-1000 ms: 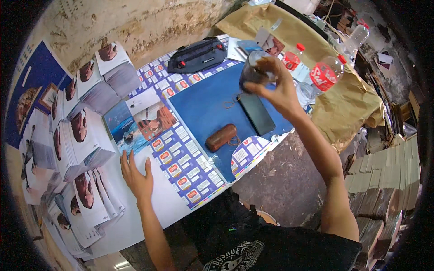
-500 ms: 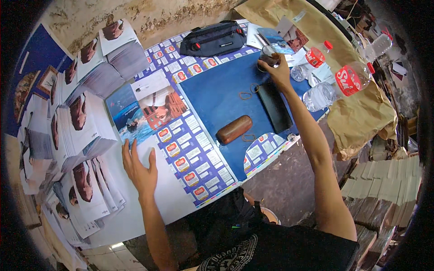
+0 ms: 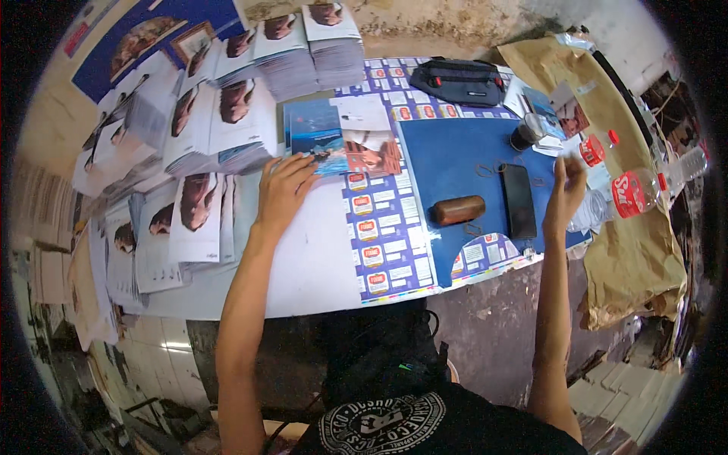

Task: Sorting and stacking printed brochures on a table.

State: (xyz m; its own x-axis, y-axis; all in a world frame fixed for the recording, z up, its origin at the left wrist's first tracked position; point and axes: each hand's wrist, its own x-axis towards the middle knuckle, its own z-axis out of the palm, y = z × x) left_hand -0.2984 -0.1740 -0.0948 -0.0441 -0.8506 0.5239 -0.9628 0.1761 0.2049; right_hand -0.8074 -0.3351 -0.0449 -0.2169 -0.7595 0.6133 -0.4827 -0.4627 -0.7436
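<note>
My left hand (image 3: 287, 188) lies with its fingers stretched over the lower left corner of a printed brochure (image 3: 322, 142) with a blue sea picture. Beside that brochure is a sheet (image 3: 371, 152) with a red-brown photo. Over the right side of the blue board (image 3: 447, 159), my right hand (image 3: 567, 189) is lifted, fingers loosely curled and nothing visible in them. A glass of dark drink (image 3: 526, 133) stands just beyond it, apart from the fingers. To its left lie a black phone-like slab (image 3: 519, 201), rubber bands (image 3: 484, 171) and a brown rounded block (image 3: 458, 210).
Tall stacks of folded brochures (image 3: 243, 117) fill the table's left side. A dark waist bag (image 3: 459, 82) rests at the back. Plastic bottles with red labels (image 3: 635, 193) lie on brown paper (image 3: 637, 265) at the right. White paper (image 3: 311, 258) covers the table's near left.
My right hand has let go of the glass and drawn back toward me. My left hand has come onto the brochure's corner. The whole view has turned left.
</note>
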